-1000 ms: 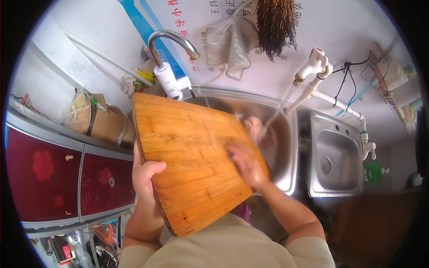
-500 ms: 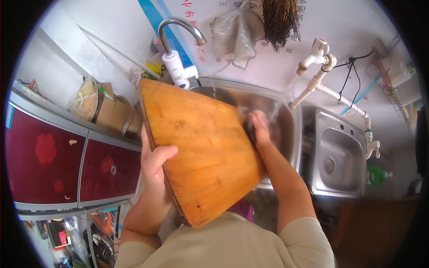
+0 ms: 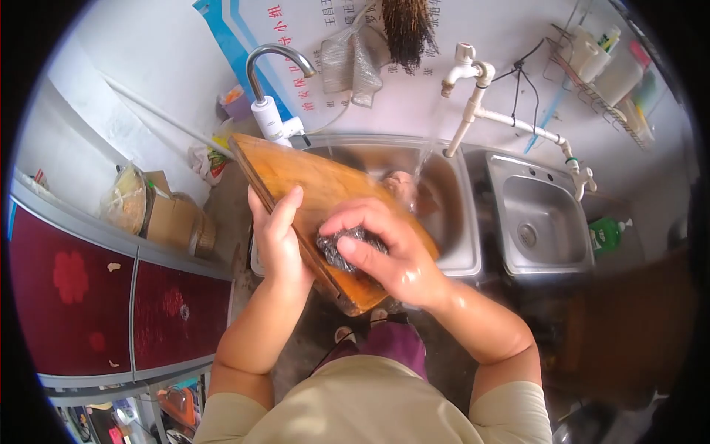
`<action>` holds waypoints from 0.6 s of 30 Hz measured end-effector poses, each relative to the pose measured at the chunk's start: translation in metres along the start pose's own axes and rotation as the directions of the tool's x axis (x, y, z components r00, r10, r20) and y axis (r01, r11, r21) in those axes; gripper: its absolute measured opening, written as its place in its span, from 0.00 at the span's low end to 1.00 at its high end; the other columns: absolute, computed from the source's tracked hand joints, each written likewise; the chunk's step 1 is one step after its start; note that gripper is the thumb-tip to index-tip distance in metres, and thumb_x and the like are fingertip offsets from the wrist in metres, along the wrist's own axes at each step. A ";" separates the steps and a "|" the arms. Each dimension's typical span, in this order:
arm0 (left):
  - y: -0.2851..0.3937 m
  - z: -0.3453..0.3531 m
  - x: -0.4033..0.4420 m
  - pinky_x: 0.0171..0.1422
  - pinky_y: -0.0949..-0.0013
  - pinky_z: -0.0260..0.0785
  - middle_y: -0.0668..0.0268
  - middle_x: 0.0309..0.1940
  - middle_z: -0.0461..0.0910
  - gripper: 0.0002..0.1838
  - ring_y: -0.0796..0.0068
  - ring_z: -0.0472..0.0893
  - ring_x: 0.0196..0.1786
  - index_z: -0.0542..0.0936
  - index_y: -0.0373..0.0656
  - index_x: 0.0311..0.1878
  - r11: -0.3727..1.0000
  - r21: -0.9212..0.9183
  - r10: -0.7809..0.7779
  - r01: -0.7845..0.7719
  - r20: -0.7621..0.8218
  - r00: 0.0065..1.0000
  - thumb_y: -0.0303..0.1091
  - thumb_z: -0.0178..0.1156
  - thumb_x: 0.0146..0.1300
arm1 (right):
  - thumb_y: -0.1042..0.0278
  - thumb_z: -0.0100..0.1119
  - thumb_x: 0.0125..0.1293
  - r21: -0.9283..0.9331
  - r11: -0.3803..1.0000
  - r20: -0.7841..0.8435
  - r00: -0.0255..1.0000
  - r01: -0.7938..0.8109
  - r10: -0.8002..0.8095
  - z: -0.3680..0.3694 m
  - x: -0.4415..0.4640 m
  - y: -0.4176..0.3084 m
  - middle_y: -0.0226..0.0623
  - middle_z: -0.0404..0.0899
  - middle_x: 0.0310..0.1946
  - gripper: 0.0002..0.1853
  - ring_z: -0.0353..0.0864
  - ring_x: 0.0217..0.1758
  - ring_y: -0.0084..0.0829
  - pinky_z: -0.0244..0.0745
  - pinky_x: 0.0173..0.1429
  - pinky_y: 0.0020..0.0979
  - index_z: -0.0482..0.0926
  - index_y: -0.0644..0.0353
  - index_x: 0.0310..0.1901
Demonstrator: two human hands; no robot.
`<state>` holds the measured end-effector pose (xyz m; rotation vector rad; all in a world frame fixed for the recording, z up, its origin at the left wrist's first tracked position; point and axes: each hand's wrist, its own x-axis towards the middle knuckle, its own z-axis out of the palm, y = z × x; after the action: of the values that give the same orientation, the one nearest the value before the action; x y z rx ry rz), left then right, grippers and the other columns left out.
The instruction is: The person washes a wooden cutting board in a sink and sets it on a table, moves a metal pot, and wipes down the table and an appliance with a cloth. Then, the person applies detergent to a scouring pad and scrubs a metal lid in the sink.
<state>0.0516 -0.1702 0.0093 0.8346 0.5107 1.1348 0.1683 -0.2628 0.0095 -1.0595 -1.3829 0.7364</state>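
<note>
Tilted cutting board (image 3: 318,177), left hand (image 3: 282,235) gripping its edge, right hand (image 3: 392,259) clasping dark scourer (image 3: 334,254) over its face

Left of the left hand (image 3: 279,246) stood dark red cabinets (image 3: 81,296) in grey frames. Beyond the right hand (image 3: 396,255) rose a brightly lit white wall (image 3: 177,74), its poster (image 3: 302,22) striped blue and lettered red and black. Grey floor (image 3: 293,337) showed below the left hand.
</note>
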 end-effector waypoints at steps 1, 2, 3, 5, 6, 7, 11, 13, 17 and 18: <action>-0.001 0.000 0.000 0.58 0.62 0.64 0.61 0.50 0.67 0.28 0.67 0.70 0.53 0.59 0.45 0.61 1.000 0.010 -0.004 0.004 -0.008 1.000 0.25 0.51 0.55 | 0.66 0.53 0.64 -0.059 0.997 0.006 0.999 0.053 -0.053 0.000 -0.005 0.003 0.39 0.73 0.42 0.09 0.70 0.50 0.38 0.62 0.57 0.33 0.76 0.59 0.43; -0.003 0.000 -0.002 0.58 0.62 0.64 0.61 0.50 0.67 0.29 0.67 0.70 0.53 0.59 0.45 0.62 1.000 0.021 -0.006 0.006 -0.022 1.000 0.24 0.51 0.55 | 0.66 0.52 0.65 -0.113 0.988 0.019 0.994 0.105 -0.104 0.000 -0.009 0.008 0.40 0.73 0.41 0.09 0.70 0.50 0.39 0.61 0.57 0.34 0.75 0.59 0.42; -0.007 -0.002 -0.004 0.58 0.63 0.64 0.61 0.51 0.67 0.31 0.67 0.70 0.53 0.58 0.45 0.62 0.999 0.043 0.006 -0.004 -0.062 0.998 0.22 0.50 0.52 | 0.66 0.50 0.65 -0.155 0.981 0.009 0.994 0.113 -0.113 -0.005 -0.015 0.021 0.42 0.73 0.40 0.08 0.69 0.49 0.43 0.62 0.57 0.37 0.75 0.60 0.41; -0.011 -0.002 -0.014 0.58 0.65 0.63 0.61 0.51 0.67 0.33 0.68 0.70 0.53 0.58 0.45 0.63 0.998 0.066 0.022 -0.015 -0.114 0.993 0.21 0.50 0.50 | 0.65 0.46 0.67 -0.314 0.949 -0.006 0.999 0.030 -0.034 -0.028 -0.034 0.076 0.45 0.73 0.42 0.11 0.69 0.49 0.43 0.62 0.56 0.38 0.75 0.61 0.42; -0.014 0.001 -0.019 0.58 0.65 0.63 0.61 0.51 0.67 0.33 0.68 0.70 0.53 0.57 0.45 0.63 0.997 0.075 0.029 -0.019 -0.138 0.990 0.21 0.50 0.49 | 0.64 0.44 0.67 -0.404 0.909 -0.066 0.994 -0.102 0.082 -0.046 -0.047 0.115 0.47 0.73 0.42 0.12 0.68 0.49 0.44 0.63 0.56 0.39 0.75 0.62 0.42; -0.016 0.015 -0.026 0.56 0.66 0.66 0.61 0.46 0.72 0.30 0.67 0.73 0.49 0.64 0.40 0.59 0.994 0.081 0.087 -0.071 -0.224 0.971 0.21 0.48 0.46 | 0.63 0.43 0.68 -0.484 0.844 -0.131 0.973 -0.230 0.190 -0.067 -0.061 0.157 0.49 0.72 0.42 0.13 0.68 0.48 0.46 0.63 0.55 0.40 0.74 0.63 0.43; -0.014 0.014 -0.021 0.56 0.67 0.65 0.62 0.47 0.72 0.35 0.69 0.73 0.49 0.61 0.40 0.62 0.989 0.106 0.115 -0.098 -0.157 0.981 0.19 0.50 0.44 | 0.61 0.45 0.66 -0.543 0.716 -0.266 0.899 -0.438 0.348 -0.092 -0.085 0.222 0.52 0.72 0.42 0.12 0.68 0.49 0.50 0.63 0.55 0.43 0.75 0.59 0.42; -0.015 0.017 -0.015 0.55 0.68 0.66 0.61 0.47 0.72 0.35 0.68 0.73 0.49 0.61 0.39 0.61 0.983 0.139 0.142 -0.118 -0.176 0.974 0.19 0.50 0.44 | 0.61 0.49 0.65 -0.569 0.775 -0.133 0.961 -0.274 0.243 -0.083 -0.088 0.228 0.50 0.72 0.40 0.11 0.68 0.48 0.49 0.63 0.53 0.42 0.75 0.59 0.40; -0.024 0.033 0.003 0.53 0.69 0.67 0.60 0.47 0.73 0.35 0.68 0.75 0.47 0.62 0.37 0.60 0.963 0.183 0.232 -0.200 -0.175 0.957 0.17 0.51 0.42 | 0.65 0.49 0.66 -0.054 0.998 -0.041 0.999 -0.029 0.027 -0.057 -0.051 0.053 0.42 0.70 0.40 0.08 0.68 0.47 0.40 0.62 0.55 0.35 0.71 0.61 0.40; -0.028 0.040 0.005 0.53 0.69 0.67 0.60 0.46 0.73 0.35 0.68 0.75 0.47 0.62 0.37 0.60 0.951 0.200 0.272 -0.236 -0.174 0.946 0.16 0.51 0.41 | 0.65 0.50 0.66 -0.032 0.997 -0.021 0.997 0.077 -0.078 -0.058 -0.045 0.032 0.43 0.68 0.42 0.09 0.68 0.48 0.40 0.61 0.56 0.34 0.71 0.60 0.41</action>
<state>0.0993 -0.1830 0.0118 0.9661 0.6927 1.4373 0.2260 -0.3001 -0.0310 -1.0300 -1.4128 0.6465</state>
